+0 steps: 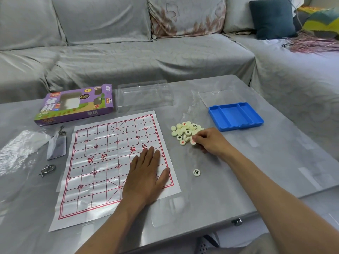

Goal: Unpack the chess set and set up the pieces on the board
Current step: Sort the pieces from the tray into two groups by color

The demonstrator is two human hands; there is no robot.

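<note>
1. Pieces (185, 132) are sitting heaped on the table (275, 153), right of the board (102, 162) (small, light, slick discs); you're pinching one by its rim with right hand (209, 140).
2. Left hand (146, 173) is lying flat, fingers spread, pinning the thin floppy sheet.
3. Stray piece (196, 172) is lying apart.

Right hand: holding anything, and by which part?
The right hand pinches one round chess piece by its rim, at the near edge of the pile. The left hand holds nothing; it lies flat on the paper board.
</note>
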